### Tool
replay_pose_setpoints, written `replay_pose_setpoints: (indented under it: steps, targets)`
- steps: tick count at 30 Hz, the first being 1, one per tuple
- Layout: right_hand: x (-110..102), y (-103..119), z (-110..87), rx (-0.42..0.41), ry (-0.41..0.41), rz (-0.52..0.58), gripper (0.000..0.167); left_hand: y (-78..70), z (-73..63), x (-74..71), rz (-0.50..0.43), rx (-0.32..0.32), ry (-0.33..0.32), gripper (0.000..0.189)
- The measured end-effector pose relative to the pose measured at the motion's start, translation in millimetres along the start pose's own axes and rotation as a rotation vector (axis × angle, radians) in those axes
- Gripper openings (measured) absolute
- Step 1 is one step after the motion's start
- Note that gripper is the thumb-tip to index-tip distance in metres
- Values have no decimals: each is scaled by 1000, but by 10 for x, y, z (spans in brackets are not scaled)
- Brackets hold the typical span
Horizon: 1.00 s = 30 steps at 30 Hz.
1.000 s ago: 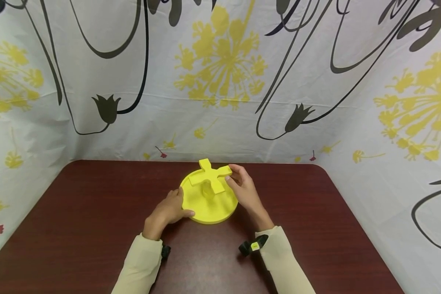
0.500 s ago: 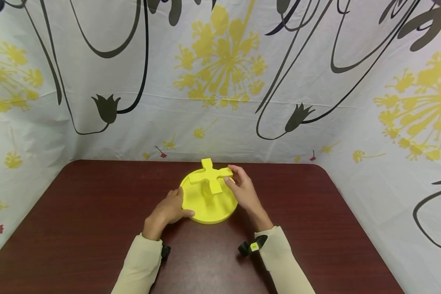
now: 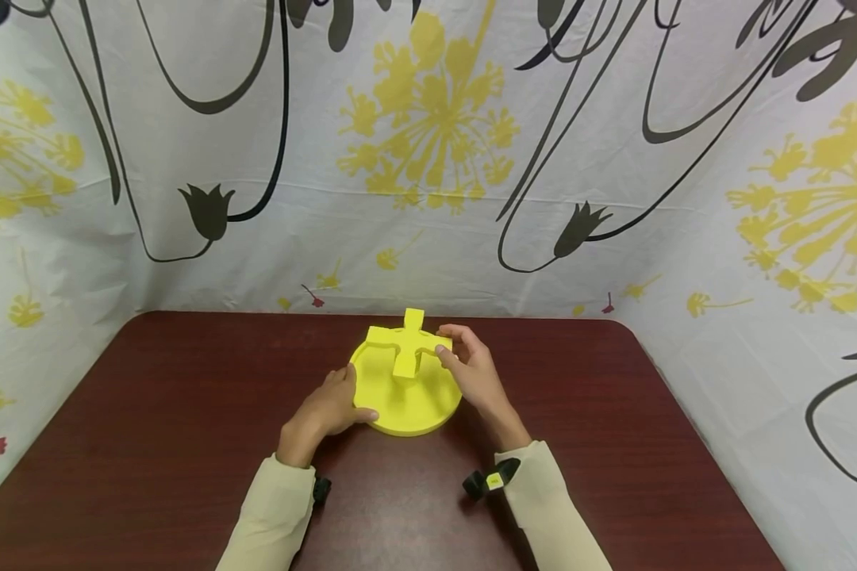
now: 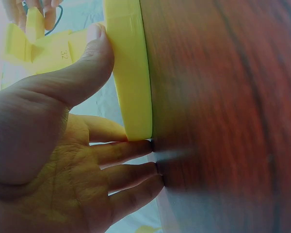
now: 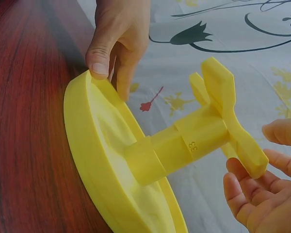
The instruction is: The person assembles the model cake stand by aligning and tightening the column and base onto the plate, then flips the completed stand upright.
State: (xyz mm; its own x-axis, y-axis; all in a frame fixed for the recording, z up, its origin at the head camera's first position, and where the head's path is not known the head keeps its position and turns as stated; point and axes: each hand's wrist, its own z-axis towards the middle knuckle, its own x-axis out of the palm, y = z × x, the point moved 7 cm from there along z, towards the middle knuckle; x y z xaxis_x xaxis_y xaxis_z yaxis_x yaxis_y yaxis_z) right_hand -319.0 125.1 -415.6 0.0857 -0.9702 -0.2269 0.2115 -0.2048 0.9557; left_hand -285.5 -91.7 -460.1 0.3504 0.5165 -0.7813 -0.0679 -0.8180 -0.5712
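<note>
A yellow round base with a raised rim lies on the table. From its middle rises a stem marked with small digits, topped by a four-armed cross handle. My left hand holds the base's left rim, thumb on top and fingers along the outer side; its lower fingertips reach the tabletop. On the right, my right hand has its fingers curled behind one arm of the cross, and the thumb stands slightly off it in the right wrist view.
The dark red-brown table has rounded far corners. Behind it and at both sides hangs a white cloth with yellow and dark floral prints. Each wrist bears a black strap, with a small camera on the right one.
The cross handle has turned clockwise as seen from above, its right arm coming nearer to me with the right fingers. The base and my left hand have stayed in place.
</note>
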Motion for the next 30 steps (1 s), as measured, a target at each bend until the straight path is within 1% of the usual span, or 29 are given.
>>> replay_pose_setpoints:
  steps: [6,12,19,25,30]
  targets:
    - [11,7,-3,-35,1,1,29,-2,3,2,1,5,-2,95]
    - [18,13,-1,-40,5,4,27,-5,6,2,-4,11,-5,95]
    - [44,20,2,-65,20,17,24,13,3,12,-8,8,-2,96]
    - [58,43,-13,-30,32,-11,21,13,10,9,-6,9,-3,95]
    - [82,100,-36,-8,54,-34,22,10,5,9,-6,9,0,95]
